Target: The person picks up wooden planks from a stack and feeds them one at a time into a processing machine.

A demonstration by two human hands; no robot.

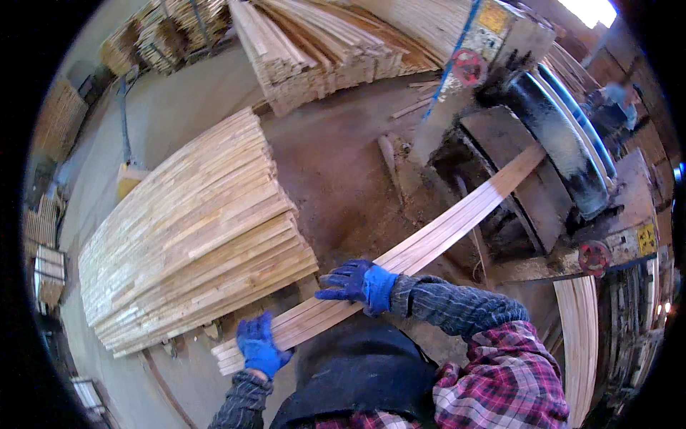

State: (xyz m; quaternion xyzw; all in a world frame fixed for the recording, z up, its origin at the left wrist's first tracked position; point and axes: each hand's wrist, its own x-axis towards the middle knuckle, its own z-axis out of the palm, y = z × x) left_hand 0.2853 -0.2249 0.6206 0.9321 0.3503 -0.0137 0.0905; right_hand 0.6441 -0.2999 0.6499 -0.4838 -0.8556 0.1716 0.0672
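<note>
Several long, narrow wooden boards (436, 230) lie side by side and slant from beside me up to a machine (568, 143) on the right. Their far ends rest on its dark plate, against a big dark wheel-like part. My left hand (262, 345), in a blue glove, is closed round the boards close to their near end. Farther along, my right hand (357, 284), also gloved in blue, lies across the boards. Its fingers are stretched past their far edge; its thumb is mostly hidden.
Left of the boards is a large stack of pale planks (193, 236). Another plank pile (314, 64) lies at the back. A red handwheel (469, 66) is on the machine's frame. More boards (577, 343) stand at lower right. A person (618, 107) is beyond the machine.
</note>
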